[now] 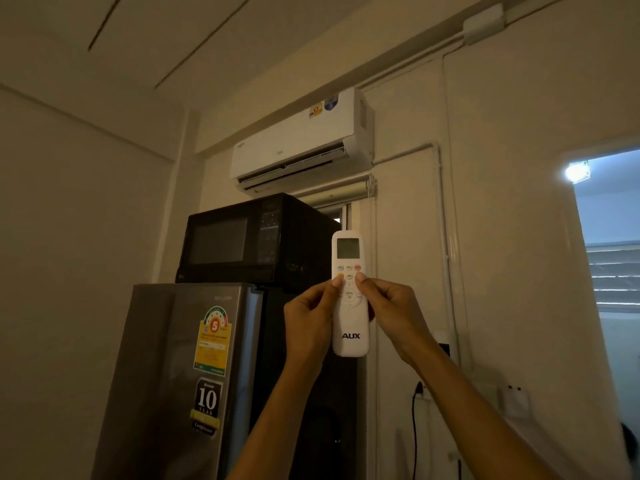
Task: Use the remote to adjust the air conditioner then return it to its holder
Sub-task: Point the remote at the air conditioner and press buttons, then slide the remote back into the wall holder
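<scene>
A white remote [349,327] marked AUX stands upright in front of me, its small screen at the top. My left hand [310,318] grips its left side, thumb tip on an orange button. My right hand [391,311] grips the right side, thumb resting by the upper buttons. High on the wall hangs the white air conditioner [298,143], its lower flap open. On the wall at lower right is a small white box [512,400] that may be the remote's holder; I cannot tell.
A black microwave [242,240] sits on a grey fridge [180,375] at left, close to my left arm. A black cable [414,431] hangs from a wall socket below the remote. A lit doorway [609,271] opens at right.
</scene>
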Available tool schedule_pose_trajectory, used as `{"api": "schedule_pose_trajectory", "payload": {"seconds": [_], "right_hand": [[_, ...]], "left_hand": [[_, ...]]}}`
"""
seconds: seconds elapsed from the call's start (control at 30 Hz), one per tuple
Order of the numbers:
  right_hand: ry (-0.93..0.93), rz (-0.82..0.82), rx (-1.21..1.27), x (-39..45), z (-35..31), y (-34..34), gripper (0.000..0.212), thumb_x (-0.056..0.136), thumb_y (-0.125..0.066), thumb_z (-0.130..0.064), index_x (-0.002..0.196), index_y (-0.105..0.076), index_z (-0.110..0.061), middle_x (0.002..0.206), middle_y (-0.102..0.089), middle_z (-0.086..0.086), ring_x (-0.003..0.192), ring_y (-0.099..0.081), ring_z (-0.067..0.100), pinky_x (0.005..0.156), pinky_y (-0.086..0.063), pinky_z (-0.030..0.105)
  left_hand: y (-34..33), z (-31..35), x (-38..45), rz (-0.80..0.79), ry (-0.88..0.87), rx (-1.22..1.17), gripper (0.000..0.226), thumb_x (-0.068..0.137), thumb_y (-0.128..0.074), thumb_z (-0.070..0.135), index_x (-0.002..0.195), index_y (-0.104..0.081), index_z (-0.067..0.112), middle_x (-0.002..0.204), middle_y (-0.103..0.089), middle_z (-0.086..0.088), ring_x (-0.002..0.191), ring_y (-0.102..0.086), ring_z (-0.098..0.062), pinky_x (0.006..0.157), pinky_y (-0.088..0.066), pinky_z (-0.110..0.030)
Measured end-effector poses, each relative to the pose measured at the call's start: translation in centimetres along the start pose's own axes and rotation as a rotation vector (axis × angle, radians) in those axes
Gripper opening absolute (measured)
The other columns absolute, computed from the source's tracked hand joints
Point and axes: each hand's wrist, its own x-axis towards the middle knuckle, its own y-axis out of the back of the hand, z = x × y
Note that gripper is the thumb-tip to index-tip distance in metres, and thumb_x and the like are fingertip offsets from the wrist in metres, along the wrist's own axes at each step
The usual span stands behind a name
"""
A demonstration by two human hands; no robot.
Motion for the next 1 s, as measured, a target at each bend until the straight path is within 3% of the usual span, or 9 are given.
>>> {"api": "schedule_pose_trajectory", "payload": {"seconds": [0.23,0.37,0.53,0.73,1.0], "right_hand": [[-0.097,-0.052,-0.066,-3.3,2.8,1.8,0.016,0.088,-0.048,-0.037,0.088,-0.062,-0.028,0.085,-0.066,-0.011,0.073,-0.065,0.005,0.052,-0.048,0.010],[-0.160,-0.076,-0.095,-5.1,4.7,3.3,0.016,0.090,-0.047,-0.033,0.091,-0.062,-0.030,0.087,-0.068,-0.005,0.078,-0.066,0.013,0.061,-0.052,0.020],[-0.206,-0.061,-0.154,-7.0,7.2,5.7,0.025,0.090,-0.048,-0.031,0.107,-0.063,-0.020,0.093,-0.069,0.000,0.079,-0.066,0.015,0.062,-0.051,0.021],[-0.260,-0.080,-0.260,-8.5,10.3,10.3,0.028,0.089,-0.051,-0.028,0.108,-0.065,-0.013,0.092,-0.069,-0.002,0.079,-0.066,0.014,0.064,-0.055,0.021],[-0.327,-0.084,-0.274,-8.9,17.7,17.7,0.026,0.087,-0.055,-0.023,0.108,-0.066,-0.012,0.097,-0.071,0.003,0.082,-0.067,0.017,0.069,-0.056,0.026]], "left_hand": [[-0.7,-2.8,-3.4,0.027,0.083,0.005,0.010,0.087,-0.058,0.023,0.084,-0.064,0.029,0.083,-0.070,0.008,0.067,-0.069,0.003,0.052,-0.053,-0.011],[-1.4,-4.9,-5.4,0.014,0.132,0.008,0.009,0.087,-0.058,0.023,0.085,-0.065,0.028,0.083,-0.070,0.009,0.067,-0.069,0.002,0.052,-0.053,-0.011],[-3.0,-7.7,-7.3,-0.038,0.198,-0.004,0.013,0.088,-0.058,0.022,0.095,-0.067,0.018,0.082,-0.069,0.008,0.066,-0.069,0.004,0.051,-0.051,-0.008],[-5.8,-11.8,-9.2,-0.158,0.309,-0.015,0.021,0.088,-0.056,0.024,0.103,-0.066,0.015,0.089,-0.071,0.004,0.072,-0.071,-0.001,0.054,-0.053,-0.010],[-12.0,-19.4,-11.0,-0.249,0.404,-0.054,0.013,0.088,-0.056,0.023,0.096,-0.066,0.024,0.086,-0.070,0.008,0.069,-0.070,0.002,0.052,-0.052,-0.009]]}}
